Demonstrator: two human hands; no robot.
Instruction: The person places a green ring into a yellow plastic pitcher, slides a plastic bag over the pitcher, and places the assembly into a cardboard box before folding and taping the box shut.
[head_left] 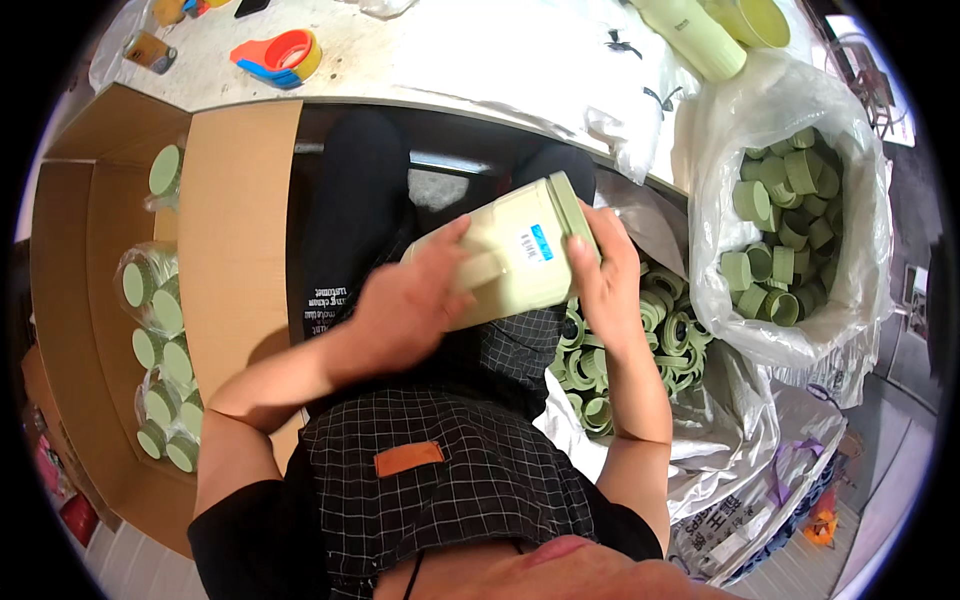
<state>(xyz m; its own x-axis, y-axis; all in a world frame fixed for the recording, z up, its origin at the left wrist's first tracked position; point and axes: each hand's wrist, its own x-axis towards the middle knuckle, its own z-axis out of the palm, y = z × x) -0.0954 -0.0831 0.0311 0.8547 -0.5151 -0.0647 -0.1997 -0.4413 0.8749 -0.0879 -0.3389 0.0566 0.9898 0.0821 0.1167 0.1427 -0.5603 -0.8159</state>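
A pale green, box-shaped plastic container (495,285) lies tilted above my lap, with a green lid or rim (572,205) at its right end. A blue and white label (541,243) is stuck on its upward side. My right hand (607,275) is closed around the lidded end, its thumb near the edge. My left hand (410,300), slightly blurred, is on the container's left end with its fingers over the side. Part of that end is hidden behind the hand.
On the left stands an open cardboard box (245,220) with several green-lidded containers (168,300). To the right, a plastic-lined bag (720,300) holds green rings; strapped green parts (665,310) fill a sack below. A tape dispenser (285,58) sits on the white table (430,65).
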